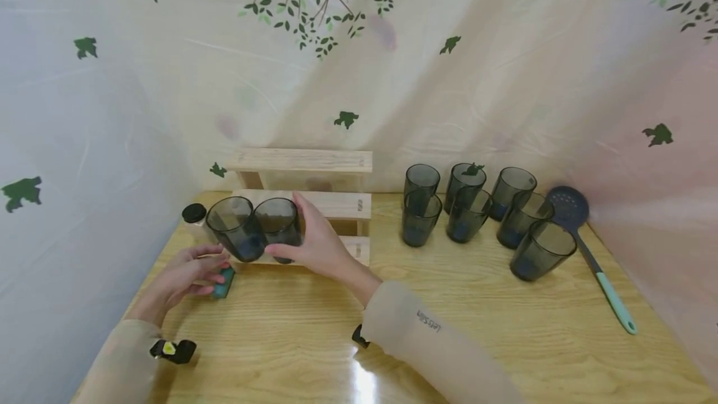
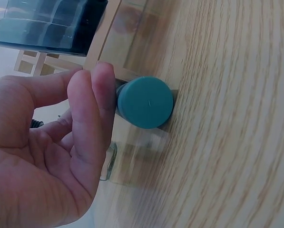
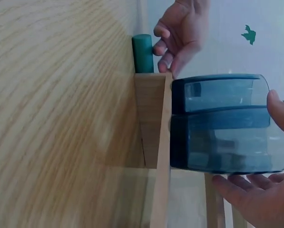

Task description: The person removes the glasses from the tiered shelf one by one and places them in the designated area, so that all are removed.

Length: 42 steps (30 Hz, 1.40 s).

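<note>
Cup (image 1: 278, 222) stands on the lowest step of the rack (image 1: 314, 204), right hand (image 1: 316, 242) fingers curled around it. Left hand (image 1: 187, 273) pinches a teal cap (image 1: 224, 282). Better set the cup flat before letting go.

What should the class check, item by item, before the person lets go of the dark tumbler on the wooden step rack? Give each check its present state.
1. Right hand grips the tumbler: ok, its fingers are curled round the tumbler.
2. Tumbler's base sits flat on the lowest step of the rack: cannot tell, the hand hides the base in the head view.
3. Room beside the neighbouring tumbler: not ok, the two appear to touch.
4. Left hand is out of the way: ok, it holds the teal-capped bottle on the table, beside the rack.
5. Seven spare tumblers stand within reach: ok, grouped upright to the right of the rack.
</note>
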Available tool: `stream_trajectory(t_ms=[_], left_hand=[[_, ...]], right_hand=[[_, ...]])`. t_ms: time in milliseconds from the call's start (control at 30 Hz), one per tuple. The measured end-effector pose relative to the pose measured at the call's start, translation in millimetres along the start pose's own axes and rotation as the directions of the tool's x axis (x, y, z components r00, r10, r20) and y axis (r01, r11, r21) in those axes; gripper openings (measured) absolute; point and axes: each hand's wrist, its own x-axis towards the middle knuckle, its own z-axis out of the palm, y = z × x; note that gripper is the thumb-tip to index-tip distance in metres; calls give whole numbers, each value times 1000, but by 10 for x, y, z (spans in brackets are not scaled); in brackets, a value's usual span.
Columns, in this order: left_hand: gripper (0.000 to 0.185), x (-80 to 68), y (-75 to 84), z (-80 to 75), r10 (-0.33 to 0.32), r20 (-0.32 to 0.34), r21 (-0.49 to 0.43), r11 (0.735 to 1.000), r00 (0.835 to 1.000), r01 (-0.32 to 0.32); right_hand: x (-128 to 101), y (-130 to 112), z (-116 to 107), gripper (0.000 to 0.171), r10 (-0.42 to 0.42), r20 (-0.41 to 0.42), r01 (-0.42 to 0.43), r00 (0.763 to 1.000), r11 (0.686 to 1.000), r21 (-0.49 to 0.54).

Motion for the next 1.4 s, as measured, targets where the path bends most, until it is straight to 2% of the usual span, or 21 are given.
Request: stream_trajectory(t_ms=[200,667,833,967,1100,1233,1400], left_hand=[[74,-25,4,7,5,-4,6,1000,1000,-5],[75,-7,-10,16,1,11,2,1000,1000,-1],[75,-17,-14,26,6,12,-3,1000,1000,-6],[74,-31,-15,17,9,10,-1,1000,1000,-9],[74,-38,-3,12,14,13,-1,1000,1000,-14],[75,-38,21,19,17,21,-1,1000,1000,-17],[75,-34,29,21,15,19,5,1000,1000,-15]], right_hand=[[23,7,95,97,10,-31,-10,999,1000,-1],[13,67,97,94,3,-64,-1,998,1000,25],[-45,49,40,94,52,-106,-45,993,997,67],[-139,35,-114,92,77,-106,-61,991,987,148],[-265,50,-386,89,80,-101,-59,992,979,194],[-442,89,-739,87,94,-147,-71,985,985,159],[-698,168,-1185,87,121,-254,-102,960,991,87]])
